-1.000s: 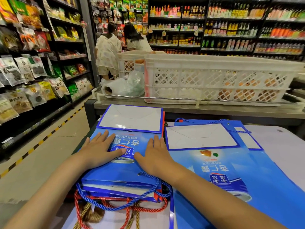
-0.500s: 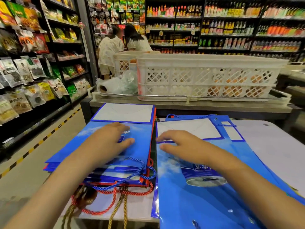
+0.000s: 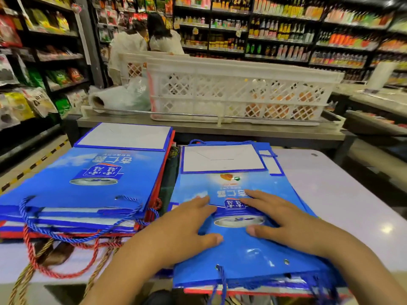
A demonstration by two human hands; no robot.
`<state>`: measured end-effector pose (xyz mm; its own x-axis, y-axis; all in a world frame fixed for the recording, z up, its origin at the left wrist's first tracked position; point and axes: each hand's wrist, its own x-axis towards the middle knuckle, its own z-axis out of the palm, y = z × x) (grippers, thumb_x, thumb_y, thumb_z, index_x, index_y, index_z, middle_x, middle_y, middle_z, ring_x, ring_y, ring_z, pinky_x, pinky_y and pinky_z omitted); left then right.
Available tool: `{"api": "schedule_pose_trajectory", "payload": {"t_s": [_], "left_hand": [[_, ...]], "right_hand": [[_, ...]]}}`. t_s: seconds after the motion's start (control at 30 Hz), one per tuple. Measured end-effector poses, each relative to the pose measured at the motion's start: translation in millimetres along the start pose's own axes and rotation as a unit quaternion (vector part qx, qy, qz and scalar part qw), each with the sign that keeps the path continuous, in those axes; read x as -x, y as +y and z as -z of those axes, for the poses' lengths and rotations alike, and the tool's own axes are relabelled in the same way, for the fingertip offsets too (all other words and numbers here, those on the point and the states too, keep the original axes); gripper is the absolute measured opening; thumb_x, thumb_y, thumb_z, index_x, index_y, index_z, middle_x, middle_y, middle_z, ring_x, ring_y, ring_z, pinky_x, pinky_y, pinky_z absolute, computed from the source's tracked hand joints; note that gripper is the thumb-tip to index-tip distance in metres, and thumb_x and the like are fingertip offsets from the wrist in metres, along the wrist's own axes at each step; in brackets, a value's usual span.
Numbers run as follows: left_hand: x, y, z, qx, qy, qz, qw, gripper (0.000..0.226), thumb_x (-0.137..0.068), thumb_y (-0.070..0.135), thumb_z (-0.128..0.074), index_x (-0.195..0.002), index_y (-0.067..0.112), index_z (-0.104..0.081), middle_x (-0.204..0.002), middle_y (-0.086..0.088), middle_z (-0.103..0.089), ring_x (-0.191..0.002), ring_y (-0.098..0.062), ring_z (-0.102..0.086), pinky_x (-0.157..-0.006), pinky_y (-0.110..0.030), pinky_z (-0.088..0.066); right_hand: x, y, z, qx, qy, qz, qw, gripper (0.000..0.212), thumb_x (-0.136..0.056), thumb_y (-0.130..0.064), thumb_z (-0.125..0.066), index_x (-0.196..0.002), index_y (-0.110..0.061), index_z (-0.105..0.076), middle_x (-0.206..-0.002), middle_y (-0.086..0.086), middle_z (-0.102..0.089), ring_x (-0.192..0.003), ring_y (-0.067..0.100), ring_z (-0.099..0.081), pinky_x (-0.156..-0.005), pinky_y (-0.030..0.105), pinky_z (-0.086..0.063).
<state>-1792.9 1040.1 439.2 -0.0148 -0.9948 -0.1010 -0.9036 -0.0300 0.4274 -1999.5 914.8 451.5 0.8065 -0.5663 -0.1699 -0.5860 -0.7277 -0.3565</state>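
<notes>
Your left hand (image 3: 187,225) lies palm down, fingers straight and close together, angled up and to the right, thumb spread inward. Your right hand (image 3: 284,221) mirrors it, flat, fingers aimed up and left, and the two thumbs point at each other across a gap. Both bare forearms reach in from the lower corners.

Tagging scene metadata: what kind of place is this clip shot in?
Most likely a supermarket aisle: shelves of bottles line the back wall, snack packets hang on the left racks, and a white crate holds what looks like fruit. The left hand and right hand press flat blue bags.
</notes>
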Motion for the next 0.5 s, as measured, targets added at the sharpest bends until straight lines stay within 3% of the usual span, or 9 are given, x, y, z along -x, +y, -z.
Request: {"api": "schedule_pose_trajectory", "payload": {"t_s": [0.13,0.33,0.4,0.5], "left_hand": [[-21.0,2.1,-4.3,0.031,-0.001,-0.001,1.0,0.068,-0.096,0.047,-0.046,-0.153,0.029,-0.013,-0.159,0.015,0.007,-0.145,-0.002,0.007,-0.116,-0.022,0.0],[-52.8,-10.0,-9.9,0.073,0.06,-0.017,0.995,0.06,-0.095,0.042,-0.053,-0.148,0.027,-0.03,-0.16,0.012,-0.01,-0.146,-0.003,-0.002,-0.118,-0.024,-0.003],[-55.4,-12.6,-9.5,0.082,0.089,-0.029,0.992,0.051,-0.094,0.04,-0.056,-0.141,0.028,-0.042,-0.156,0.011,-0.025,-0.144,-0.004,-0.015,-0.117,-0.023,-0.011],[-46.9,-10.3,-8.5,0.115,0.134,-0.08,0.981,0.031,-0.094,0.033,-0.056,-0.125,0.027,-0.059,-0.133,0.015,-0.053,-0.125,0.0,-0.044,-0.108,-0.022,-0.033]], "right_hand": [[-9.0,16.4,4.9,-0.012,0.017,-0.013,1.0,0.067,-0.088,-0.055,-0.051,-0.147,-0.043,-0.021,-0.152,-0.028,-0.008,-0.131,-0.014,-0.002,-0.11,0.014,-0.003],[-28.9,34.4,8.3,-0.031,0.065,-0.016,0.997,0.062,-0.087,-0.055,-0.054,-0.143,-0.045,-0.029,-0.155,-0.023,-0.015,-0.143,-0.002,-0.009,-0.117,0.026,-0.011],[-33.1,37.9,8.9,-0.048,0.082,-0.013,0.995,0.061,-0.086,-0.053,-0.057,-0.142,-0.044,-0.033,-0.154,-0.023,-0.019,-0.142,-0.002,-0.013,-0.117,0.026,-0.014],[-37.2,40.9,8.6,-0.061,0.098,-0.01,0.993,0.06,-0.086,-0.05,-0.059,-0.141,-0.04,-0.037,-0.153,-0.023,-0.022,-0.141,-0.001,-0.016,-0.116,0.025,-0.016]]}}
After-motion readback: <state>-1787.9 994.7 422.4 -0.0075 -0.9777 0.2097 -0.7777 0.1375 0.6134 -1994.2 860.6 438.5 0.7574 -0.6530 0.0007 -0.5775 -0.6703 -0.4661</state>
